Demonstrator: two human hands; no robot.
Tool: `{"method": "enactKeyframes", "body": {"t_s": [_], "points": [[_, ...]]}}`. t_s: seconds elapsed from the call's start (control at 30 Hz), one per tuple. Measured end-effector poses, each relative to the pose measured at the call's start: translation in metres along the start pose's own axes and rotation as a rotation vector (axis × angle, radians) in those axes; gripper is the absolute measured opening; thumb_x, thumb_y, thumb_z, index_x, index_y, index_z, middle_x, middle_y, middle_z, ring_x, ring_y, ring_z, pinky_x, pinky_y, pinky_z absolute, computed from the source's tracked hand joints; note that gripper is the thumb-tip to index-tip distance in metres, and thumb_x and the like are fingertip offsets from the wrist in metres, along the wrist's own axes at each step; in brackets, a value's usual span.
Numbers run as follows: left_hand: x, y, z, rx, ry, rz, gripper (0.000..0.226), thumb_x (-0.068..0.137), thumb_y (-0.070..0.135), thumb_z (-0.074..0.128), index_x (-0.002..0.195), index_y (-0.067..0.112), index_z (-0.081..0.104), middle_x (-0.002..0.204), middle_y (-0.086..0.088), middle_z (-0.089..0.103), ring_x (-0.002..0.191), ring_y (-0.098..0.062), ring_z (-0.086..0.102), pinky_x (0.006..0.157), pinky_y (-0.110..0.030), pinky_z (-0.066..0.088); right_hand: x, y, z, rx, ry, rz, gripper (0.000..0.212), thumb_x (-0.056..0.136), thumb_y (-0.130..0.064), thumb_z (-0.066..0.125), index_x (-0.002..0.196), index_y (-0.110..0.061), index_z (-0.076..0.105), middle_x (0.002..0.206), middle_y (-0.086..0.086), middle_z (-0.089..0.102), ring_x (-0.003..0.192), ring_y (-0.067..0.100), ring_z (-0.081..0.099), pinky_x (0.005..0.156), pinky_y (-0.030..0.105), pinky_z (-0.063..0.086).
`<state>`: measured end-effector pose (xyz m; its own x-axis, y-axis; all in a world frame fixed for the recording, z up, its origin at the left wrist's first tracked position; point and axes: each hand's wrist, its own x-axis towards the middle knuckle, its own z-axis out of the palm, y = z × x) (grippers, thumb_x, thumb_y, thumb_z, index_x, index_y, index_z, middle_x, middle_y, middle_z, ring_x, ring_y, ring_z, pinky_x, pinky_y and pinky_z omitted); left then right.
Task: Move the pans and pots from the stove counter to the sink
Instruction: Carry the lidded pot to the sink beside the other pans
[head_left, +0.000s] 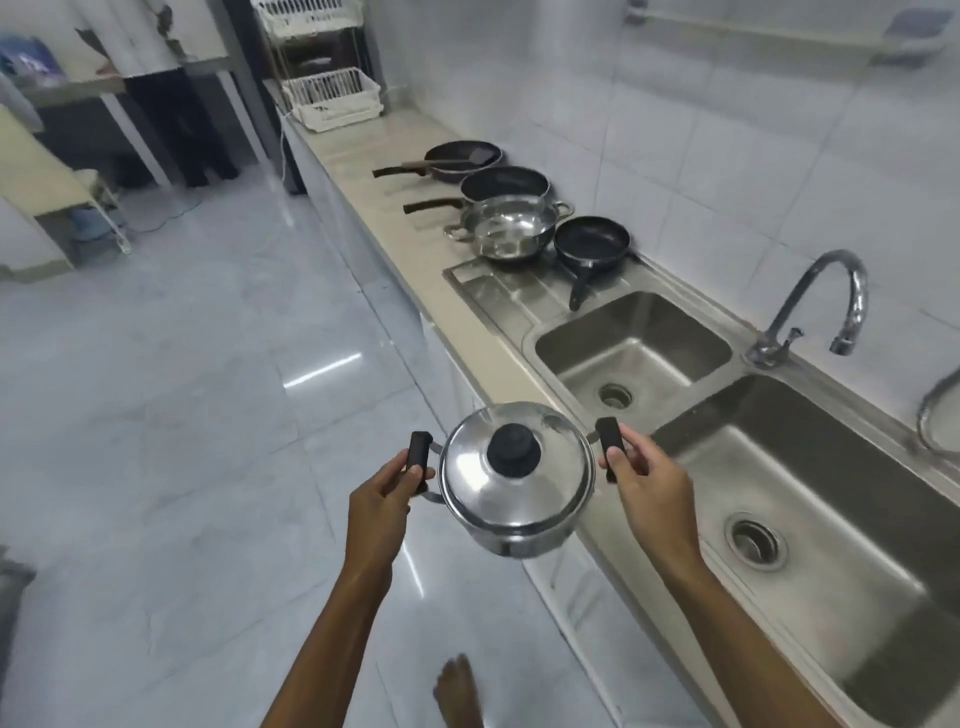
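Both sink basins sit bare; we grip 1 lidded pot (left hand, right hand clasping handles), 4 pans waiting.

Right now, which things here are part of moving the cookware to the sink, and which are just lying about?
Job: lidded steel pot, held by left hand and right hand; open steel pot; three black pans; sink.
Lying about: white racks; faucet.
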<state>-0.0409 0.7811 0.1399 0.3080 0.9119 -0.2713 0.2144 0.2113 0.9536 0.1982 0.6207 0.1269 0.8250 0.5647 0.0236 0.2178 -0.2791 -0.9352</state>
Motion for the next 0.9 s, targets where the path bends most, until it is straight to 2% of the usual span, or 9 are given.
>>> {"method": "enactKeyframes", "body": {"t_s": [0.07, 0.13, 0.23, 0.37, 0.47, 0.63, 0.7, 0.8, 0.9], "points": [[0.057, 0.02, -0.004, 0.026, -0.041, 0.035, 0.027, 0.099, 0.024, 0.063, 0.124, 0.026, 0.072, 0.096, 0.005, 0.081, 0.095, -0.011, 0.073, 0.089, -0.034, 0.052, 0.033, -0.01, 0.032, 0.023, 0.044, 0.012, 0.035, 0.098, -0.025, 0.062, 0.132, -0.029, 0.064, 0.096, -0.018, 0.075, 0.088, 0.0, 0.072, 0.078, 0.02, 0.058], [0.114, 0.032, -0.006, 0.065, -0.064, 0.042, 0.026, 0.1, 0.025, 0.061, 0.123, 0.027, 0.072, 0.095, 0.007, 0.081, 0.09, -0.003, 0.072, 0.087, -0.032, 0.052, 0.067, -0.015, 0.062, 0.044, 0.071, 0.049, 0.035, 0.098, -0.025, 0.062, 0.133, -0.029, 0.062, 0.096, -0.018, 0.075, 0.09, -0.001, 0.071, 0.076, 0.017, 0.057], [0.18, 0.053, 0.0, 0.078, -0.106, 0.04, 0.028, 0.101, 0.023, 0.058, 0.126, 0.025, 0.071, 0.098, 0.006, 0.08, 0.091, -0.004, 0.072, 0.085, -0.033, 0.052, 0.104, -0.026, 0.092, 0.023, 0.14, 0.089, 0.035, 0.099, -0.025, 0.06, 0.134, -0.028, 0.062, 0.091, -0.012, 0.076, 0.085, 0.002, 0.072, 0.075, 0.022, 0.055], [0.272, 0.068, 0.019, 0.114, -0.192, 0.006, 0.029, 0.101, 0.021, 0.058, 0.128, 0.024, 0.07, 0.093, 0.008, 0.081, 0.088, -0.004, 0.073, 0.084, -0.035, 0.053, 0.16, -0.026, 0.127, 0.043, 0.223, 0.142, 0.035, 0.099, -0.02, 0.061, 0.133, -0.027, 0.064, 0.092, -0.018, 0.071, 0.083, -0.006, 0.069, 0.078, 0.023, 0.054], [0.343, 0.073, 0.042, 0.155, -0.255, 0.005, 0.029, 0.102, 0.022, 0.058, 0.128, 0.022, 0.07, 0.094, 0.006, 0.081, 0.094, -0.011, 0.074, 0.082, -0.035, 0.052, 0.212, -0.017, 0.15, 0.026, 0.289, 0.186, 0.034, 0.099, -0.021, 0.061, 0.132, -0.025, 0.065, 0.095, -0.009, 0.073, 0.089, 0.003, 0.07, 0.085, 0.032, 0.056], [0.438, 0.096, 0.086, 0.199, -0.335, -0.031, 0.032, 0.101, 0.02, 0.059, 0.131, 0.018, 0.068, 0.1, 0.0, 0.08, 0.096, -0.015, 0.073, 0.082, -0.037, 0.053, 0.294, -0.009, 0.181, -0.005, 0.38, 0.244, 0.032, 0.099, -0.024, 0.059, 0.129, -0.032, 0.065, 0.093, -0.011, 0.075, 0.063, -0.003, 0.061, 0.064, 0.024, 0.048], [0.472, 0.107, 0.101, 0.232, -0.377, -0.022, 0.031, 0.101, 0.019, 0.059, 0.131, 0.02, 0.068, 0.099, 0.002, 0.08, 0.095, -0.013, 0.073, 0.082, -0.036, 0.052, 0.32, -0.009, 0.19, 0.012, 0.41, 0.283, 0.032, 0.099, -0.023, 0.059, 0.129, -0.033, 0.065, 0.092, -0.012, 0.075, 0.07, -0.003, 0.065, 0.068, 0.025, 0.05], [0.52, 0.121, 0.126, 0.278, -0.447, -0.01, 0.033, 0.1, 0.016, 0.059, 0.129, 0.027, 0.067, 0.091, 0.017, 0.08, 0.085, 0.004, 0.072, 0.076, -0.031, 0.052, 0.36, -0.007, 0.2, 0.013, 0.43, 0.354, 0.036, 0.098, -0.018, 0.061, 0.131, -0.032, 0.062, 0.094, -0.004, 0.076, 0.071, 0.011, 0.065, 0.069, 0.031, 0.049], [0.551, 0.128, 0.145, 0.288, -0.495, 0.009, 0.032, 0.1, 0.016, 0.059, 0.126, 0.03, 0.07, 0.086, 0.018, 0.08, 0.084, 0.006, 0.071, 0.076, -0.03, 0.052, 0.388, -0.009, 0.21, 0.012, 0.464, 0.382, 0.041, 0.096, -0.014, 0.063, 0.134, -0.03, 0.059, 0.101, -0.005, 0.076, 0.08, 0.009, 0.067, 0.075, 0.032, 0.052]]}}
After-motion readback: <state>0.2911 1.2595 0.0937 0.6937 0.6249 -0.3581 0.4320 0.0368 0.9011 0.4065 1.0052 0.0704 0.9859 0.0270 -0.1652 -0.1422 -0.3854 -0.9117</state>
